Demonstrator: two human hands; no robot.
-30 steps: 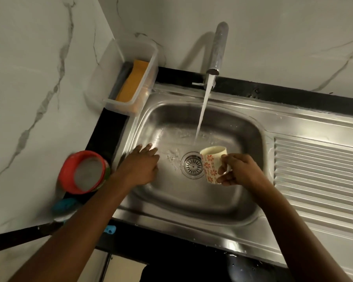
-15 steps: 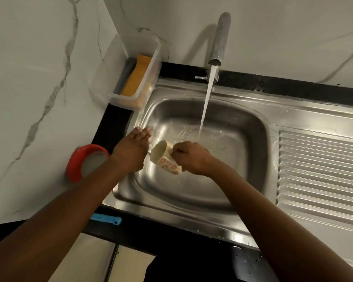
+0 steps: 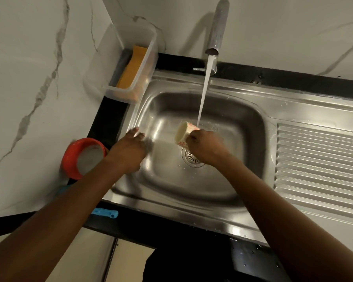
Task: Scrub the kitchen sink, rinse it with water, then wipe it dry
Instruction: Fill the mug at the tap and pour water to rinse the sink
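A steel sink (image 3: 243, 123) fills the middle of the view, with its drain (image 3: 190, 156) at the bottom. The tap (image 3: 217, 27) runs a stream of water (image 3: 204, 92) into the basin. My right hand (image 3: 206, 147) grips a cream mug with red flowers (image 3: 183, 132), tipped on its side with its mouth facing left, right beside the stream. My left hand (image 3: 130, 149) lies with straight fingers flat against the sink's left inner wall.
A clear plastic box (image 3: 130, 64) holding a yellow sponge (image 3: 132, 66) stands at the sink's back left corner. A red bowl (image 3: 84, 157) sits on the left counter. The ribbed drainboard (image 3: 320, 163) lies to the right. A blue object (image 3: 104, 213) lies at the front edge.
My right hand carried the mug from the left wall back toward the stream over the drain. My left hand stayed on the left wall, shifting slightly.
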